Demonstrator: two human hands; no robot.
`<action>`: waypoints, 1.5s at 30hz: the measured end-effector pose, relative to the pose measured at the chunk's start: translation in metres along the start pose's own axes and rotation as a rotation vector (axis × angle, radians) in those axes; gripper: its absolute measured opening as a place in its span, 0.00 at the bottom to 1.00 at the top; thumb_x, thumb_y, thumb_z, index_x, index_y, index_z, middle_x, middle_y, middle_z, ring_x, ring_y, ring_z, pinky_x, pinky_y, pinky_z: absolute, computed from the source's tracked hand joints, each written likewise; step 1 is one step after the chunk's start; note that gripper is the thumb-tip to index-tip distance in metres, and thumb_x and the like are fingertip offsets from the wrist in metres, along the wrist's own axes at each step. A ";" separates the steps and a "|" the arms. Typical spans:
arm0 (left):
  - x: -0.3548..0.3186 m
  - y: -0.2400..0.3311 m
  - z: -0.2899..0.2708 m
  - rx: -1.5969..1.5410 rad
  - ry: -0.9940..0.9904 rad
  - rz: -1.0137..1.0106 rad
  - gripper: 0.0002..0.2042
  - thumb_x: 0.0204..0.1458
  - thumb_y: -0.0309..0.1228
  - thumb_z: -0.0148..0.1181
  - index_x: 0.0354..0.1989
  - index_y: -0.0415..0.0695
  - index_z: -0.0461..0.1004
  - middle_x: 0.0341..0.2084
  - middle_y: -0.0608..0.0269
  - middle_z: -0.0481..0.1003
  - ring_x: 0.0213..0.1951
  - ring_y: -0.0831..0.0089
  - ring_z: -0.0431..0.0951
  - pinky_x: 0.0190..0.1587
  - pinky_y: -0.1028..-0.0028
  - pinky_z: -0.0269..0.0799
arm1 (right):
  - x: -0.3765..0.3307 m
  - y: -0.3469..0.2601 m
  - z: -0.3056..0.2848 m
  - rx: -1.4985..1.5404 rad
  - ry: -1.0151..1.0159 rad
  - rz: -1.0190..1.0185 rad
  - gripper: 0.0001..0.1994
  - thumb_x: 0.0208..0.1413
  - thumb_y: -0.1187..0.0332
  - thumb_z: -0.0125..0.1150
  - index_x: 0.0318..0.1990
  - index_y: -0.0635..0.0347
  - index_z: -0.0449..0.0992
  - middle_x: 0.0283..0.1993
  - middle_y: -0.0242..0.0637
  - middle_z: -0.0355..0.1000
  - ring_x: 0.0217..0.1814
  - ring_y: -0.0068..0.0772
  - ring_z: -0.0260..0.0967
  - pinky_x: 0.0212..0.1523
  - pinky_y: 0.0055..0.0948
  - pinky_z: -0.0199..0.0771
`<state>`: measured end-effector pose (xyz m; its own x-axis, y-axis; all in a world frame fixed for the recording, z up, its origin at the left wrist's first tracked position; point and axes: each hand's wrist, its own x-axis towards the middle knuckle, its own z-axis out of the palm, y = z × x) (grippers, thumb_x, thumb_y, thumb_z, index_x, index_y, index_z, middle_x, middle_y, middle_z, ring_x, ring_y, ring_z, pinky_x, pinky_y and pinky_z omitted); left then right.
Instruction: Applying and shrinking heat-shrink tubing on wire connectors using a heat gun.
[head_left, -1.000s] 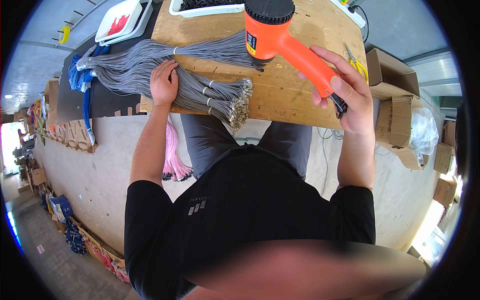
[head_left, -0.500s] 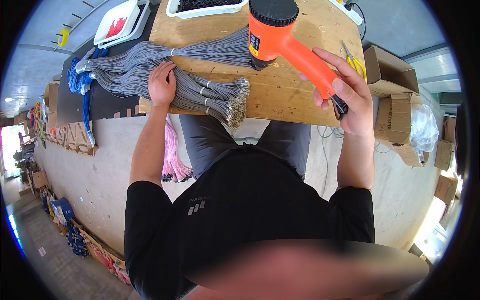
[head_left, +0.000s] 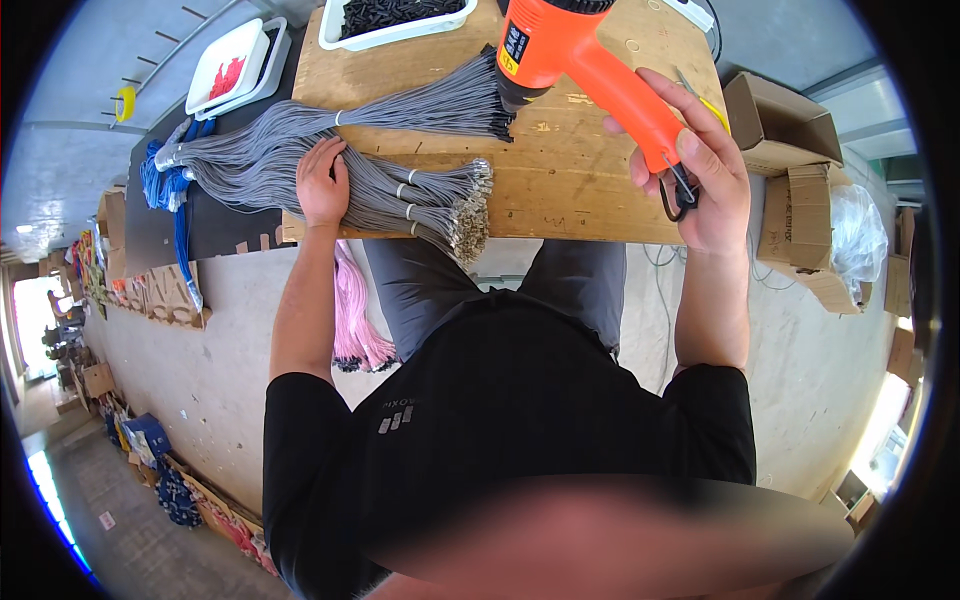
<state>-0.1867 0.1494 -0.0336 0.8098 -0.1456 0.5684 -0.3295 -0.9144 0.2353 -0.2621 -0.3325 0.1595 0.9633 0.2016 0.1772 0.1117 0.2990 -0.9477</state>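
Note:
My right hand (head_left: pixel 705 165) grips the orange handle of a heat gun (head_left: pixel 625 95), held above the wooden table. Its black nozzle points down near the dark-tipped ends of a grey cable bundle (head_left: pixel 420 108), and the gun's top passes out of the picture. A second grey cable bundle (head_left: pixel 385 190) lies nearer me, tied with several white bands and ending in a cluster of metallic tips. Across this nearer bundle rests my left hand (head_left: pixel 323 183), fingers laid over the cables and thumb to the side. Blue cables (head_left: pixel 165 175) emerge where the grey bundles meet at the left.
A white tray of small black pieces (head_left: pixel 330 38) stands at the far edge. Stacked white trays (head_left: pixel 195 95), one with red pieces, sit at far left. Yellow-handled snips (head_left: pixel 715 115) lie behind my right hand. Cardboard boxes (head_left: pixel 795 225) stand at right; pink cables (head_left: pixel 352 310) hang below the table.
The heat gun has moved slightly up and away, so its nozzle uncovers the dark cable ends. My left hand stays on the nearer bundle. The view has shifted a little.

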 end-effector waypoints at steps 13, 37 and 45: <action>0.028 0.002 0.000 0.101 -0.114 -0.105 0.07 0.54 0.30 0.62 0.39 0.49 0.83 0.41 0.63 0.83 0.47 0.60 0.81 0.55 0.61 0.71 | 0.001 0.005 -0.016 -0.001 0.113 -0.031 0.37 0.64 0.53 0.55 0.71 0.75 0.57 0.52 0.60 0.76 0.29 0.26 0.71 0.27 0.19 0.66; 0.101 0.117 0.104 -0.108 -0.233 0.211 0.17 0.60 0.34 0.60 0.56 0.46 0.76 0.47 0.54 0.73 0.49 0.50 0.73 0.55 0.57 0.70 | 0.028 0.015 -0.039 0.013 0.166 -0.022 0.40 0.64 0.51 0.55 0.72 0.77 0.54 0.53 0.62 0.75 0.29 0.23 0.70 0.26 0.18 0.65; 0.089 0.117 0.083 -0.156 -0.366 0.236 0.17 0.60 0.32 0.59 0.58 0.45 0.75 0.47 0.53 0.72 0.50 0.50 0.72 0.57 0.57 0.69 | 0.023 0.012 -0.037 0.078 0.077 -0.026 0.34 0.64 0.56 0.55 0.71 0.72 0.59 0.52 0.55 0.78 0.32 0.25 0.73 0.29 0.20 0.69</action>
<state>-0.1130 -0.0017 -0.0209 0.8127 -0.4923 0.3116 -0.5719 -0.7763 0.2651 -0.2293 -0.3587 0.1425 0.9766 0.1211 0.1778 0.1206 0.3759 -0.9188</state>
